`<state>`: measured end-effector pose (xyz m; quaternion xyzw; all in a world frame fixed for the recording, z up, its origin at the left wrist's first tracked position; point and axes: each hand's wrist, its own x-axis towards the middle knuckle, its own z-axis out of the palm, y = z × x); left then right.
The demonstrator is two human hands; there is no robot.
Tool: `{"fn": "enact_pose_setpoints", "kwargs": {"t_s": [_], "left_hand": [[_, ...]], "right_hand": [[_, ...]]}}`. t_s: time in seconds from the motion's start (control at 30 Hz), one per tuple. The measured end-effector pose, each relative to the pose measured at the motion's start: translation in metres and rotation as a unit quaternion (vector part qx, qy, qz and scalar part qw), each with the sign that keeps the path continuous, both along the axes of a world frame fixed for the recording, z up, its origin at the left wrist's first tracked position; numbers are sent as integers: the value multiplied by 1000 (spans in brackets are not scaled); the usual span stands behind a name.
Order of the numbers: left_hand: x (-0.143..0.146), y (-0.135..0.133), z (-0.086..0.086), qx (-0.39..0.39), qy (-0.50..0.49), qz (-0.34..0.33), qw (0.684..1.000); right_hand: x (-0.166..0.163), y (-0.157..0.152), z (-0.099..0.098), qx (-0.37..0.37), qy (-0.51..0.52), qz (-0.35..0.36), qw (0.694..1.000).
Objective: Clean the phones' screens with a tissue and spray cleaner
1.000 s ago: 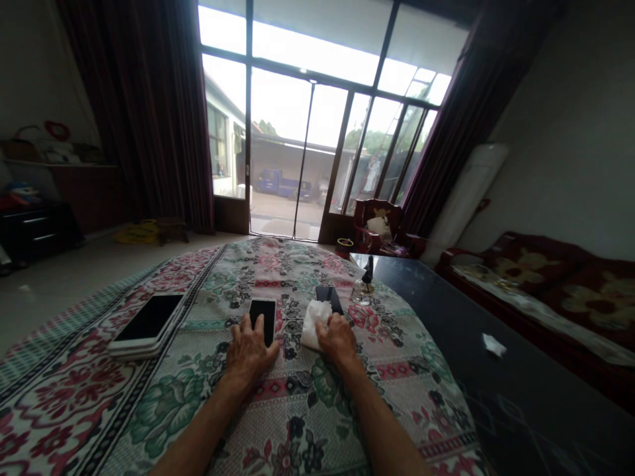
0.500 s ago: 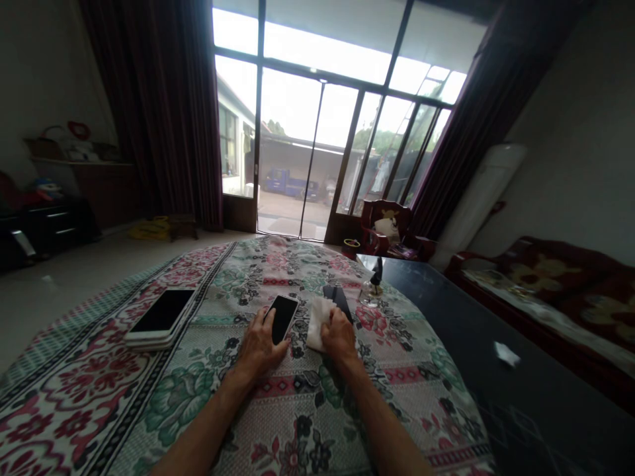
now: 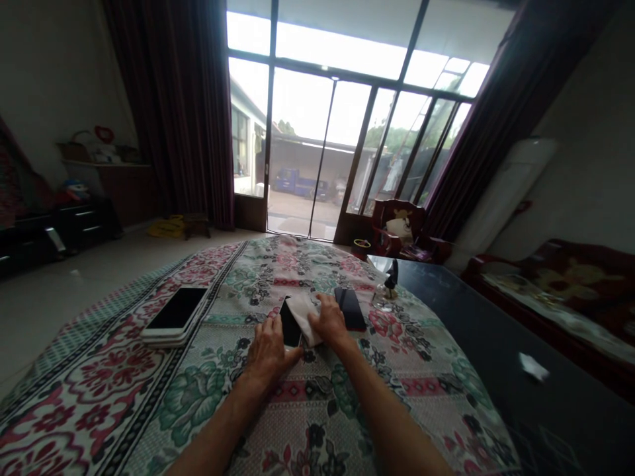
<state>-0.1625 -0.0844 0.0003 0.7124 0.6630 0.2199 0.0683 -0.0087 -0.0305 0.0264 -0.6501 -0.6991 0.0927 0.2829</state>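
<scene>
My left hand [image 3: 268,349] grips a smartphone [image 3: 288,328] lying flat on the tablecloth, fingers along its left edge and thumb at its near end. The phone has a black screen. In my right hand [image 3: 329,321] is a folded white tissue [image 3: 303,317], which lies over the right part of that screen. Just right of this hand rests a second, dark smartphone [image 3: 351,309]. A stack of white-edged smartphones [image 3: 177,309], the top one with a black screen, sits at the left.
The patterned tablecloth [image 3: 238,423] covers the round table. A small dark ornament on a clear base [image 3: 391,281] stands beyond the dark phone. To the right is a dark, glossy table [image 3: 476,317] with a crumpled white tissue [image 3: 534,367]. A wooden sofa [image 3: 560,271] stands behind it.
My right hand has moved left with the tissue, from beside the dark phone onto the held phone's screen. The dark phone is more uncovered. The whole view has shifted slightly.
</scene>
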Motion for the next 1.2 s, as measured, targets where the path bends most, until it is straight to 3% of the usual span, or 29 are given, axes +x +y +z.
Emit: {"fn": "enact_pose_setpoints", "kwargs": {"t_s": [0.13,0.27,0.4,0.63,0.83,1.0,1.2], "left_hand": [[-2,1,-3,16,25,15,999],[-3,1,-8,37,53,26,998],[1,-1,-11,70,51,30,996],[-1,5,-12,78,34,-3,996],[-12,12,-28,92,6,-40,995],[-12,13,-37,135,-25,-46,989],[-9,10,-32,146,-48,-29,988]], "right_hand": [[-5,-10,-1,74,-25,79,994],[-13,-19,-7,55,-79,151,984],[-18,-18,-19,22,-100,151,983],[-14,-13,-27,34,-72,152,985],[-14,-11,-32,44,-67,144,986],[-12,-12,-36,74,-72,174,979],[-4,-16,-32,102,-87,268,954]]}}
